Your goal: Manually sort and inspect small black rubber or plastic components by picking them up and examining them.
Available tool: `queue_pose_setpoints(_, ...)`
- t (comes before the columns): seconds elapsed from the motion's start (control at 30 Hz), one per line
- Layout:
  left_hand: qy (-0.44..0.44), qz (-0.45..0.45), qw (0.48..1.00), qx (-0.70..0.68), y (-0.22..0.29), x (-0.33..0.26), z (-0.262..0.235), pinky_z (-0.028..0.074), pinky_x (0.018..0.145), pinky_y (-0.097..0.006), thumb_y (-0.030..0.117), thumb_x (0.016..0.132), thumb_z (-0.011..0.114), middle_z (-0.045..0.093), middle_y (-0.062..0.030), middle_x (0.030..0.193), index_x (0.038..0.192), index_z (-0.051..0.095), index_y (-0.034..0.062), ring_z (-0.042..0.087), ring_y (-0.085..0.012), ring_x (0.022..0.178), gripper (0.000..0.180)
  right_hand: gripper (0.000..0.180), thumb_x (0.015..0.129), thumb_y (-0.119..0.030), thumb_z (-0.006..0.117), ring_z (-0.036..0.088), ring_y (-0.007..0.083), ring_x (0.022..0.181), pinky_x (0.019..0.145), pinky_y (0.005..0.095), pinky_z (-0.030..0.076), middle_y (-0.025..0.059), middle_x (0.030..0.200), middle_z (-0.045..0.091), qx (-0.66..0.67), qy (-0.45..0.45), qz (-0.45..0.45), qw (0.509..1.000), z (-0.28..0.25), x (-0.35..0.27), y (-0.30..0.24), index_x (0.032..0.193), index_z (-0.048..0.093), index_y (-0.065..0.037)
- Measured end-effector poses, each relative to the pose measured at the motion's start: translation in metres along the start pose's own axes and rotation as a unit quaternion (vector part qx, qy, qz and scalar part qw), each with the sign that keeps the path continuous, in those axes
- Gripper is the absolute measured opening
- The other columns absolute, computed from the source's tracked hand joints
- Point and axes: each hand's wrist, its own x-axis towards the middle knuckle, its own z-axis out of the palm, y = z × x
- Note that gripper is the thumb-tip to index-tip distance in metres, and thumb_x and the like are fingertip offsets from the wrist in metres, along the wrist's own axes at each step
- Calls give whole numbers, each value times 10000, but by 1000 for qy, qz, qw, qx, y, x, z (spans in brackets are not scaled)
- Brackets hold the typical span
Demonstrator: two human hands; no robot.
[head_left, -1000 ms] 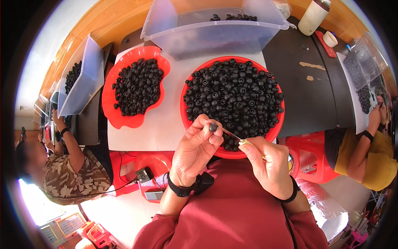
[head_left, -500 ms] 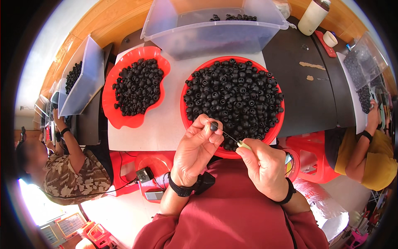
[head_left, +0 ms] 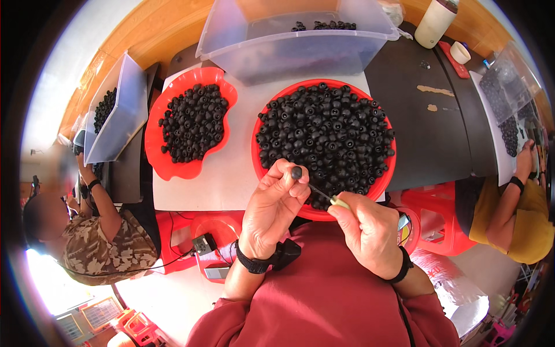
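Note:
Between thumb and fingertips, my left hand [head_left: 272, 211] pinches one small black rounded piece [head_left: 296, 173], its smooth side facing up. My right hand [head_left: 370, 231] is closed on the pale yellow-green handle of a thin needle-like pick [head_left: 340, 202]. The pick's thin shaft points at the left fingertips, and its tip is hidden there; whether it touches the piece I cannot tell. Both hands are above the near edge of a round red basin [head_left: 391, 168] heaped with black hollow pieces [head_left: 324, 136]. To the left lies a scalloped red dish [head_left: 155, 147] with more such pieces [head_left: 193, 121].
A clear plastic bin [head_left: 300, 55] with a few black pieces stands behind the basin. At the far right are a white bottle [head_left: 436, 23] and a small cup [head_left: 460, 53] on a red object. One person [head_left: 107, 243] sits at the left, another [head_left: 509, 222] at the right.
The black piece has turned slightly within my left fingertips. The pick's visible shaft looks shorter. Both hands stay in nearly the same place.

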Motion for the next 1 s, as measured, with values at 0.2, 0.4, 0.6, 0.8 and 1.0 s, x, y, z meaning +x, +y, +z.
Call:
queue_pose_setpoints(0.2, 3, 0, 1000, 10, 1, 1, 1, 417, 725, -239, 44, 944, 598, 580, -79, 933, 952, 598, 50, 454, -119, 760, 9, 185, 870, -198, 726, 626, 215, 525, 448, 306, 468, 68, 694, 658, 5, 1, 12, 1000, -5, 3, -3, 882, 651, -30)
queue_pose_setpoints(0.4, -2, 14, 1000, 9, 0, -1, 3, 426, 732, -236, 43, 948, 594, 586, -85, 933, 954, 603, 45, 461, -114, 761, 12, 174, 874, -177, 721, 634, 228, 543, 461, 312, 476, 74, 717, 665, -4, -26, -10, 1000, -7, 1, -6, 886, 651, -19)
queue_pose_setpoints(0.6, 7, 10, 999, 39, -6, 2, 2, 422, 732, -247, 59, 943, 594, 545, -75, 950, 971, 582, 39, 453, -116, 745, 37, 166, 885, -148, 709, 644, 269, 571, 494, 330, 483, 113, 743, 667, 25, 1, 24, 999, -14, 5, -5, 900, 649, 7)
queue_pose_setpoints(0.8, 19, 34, 995, 93, 0, -3, 9, 435, 766, -253, 89, 952, 602, 592, -80, 950, 974, 597, 46, 496, -107, 799, 48, 155, 898, -115, 695, 613, 194, 525, 485, 287, 453, 121, 689, 647, 58, -41, 59, 996, -18, 7, -6, 889, 654, 33)
queue_pose_setpoints(1.0, 60, 256, 920, 290, 40, -22, 18, 414, 741, -246, 90, 966, 585, 631, -59, 933, 999, 577, 51, 512, -99, 785, 52, 123, 930, -52, 603, 496, 57, 543, 498, 241, 389, 40, 649, 603, 64, -5, 169, 984, -32, 10, 2, 906, 693, 28)
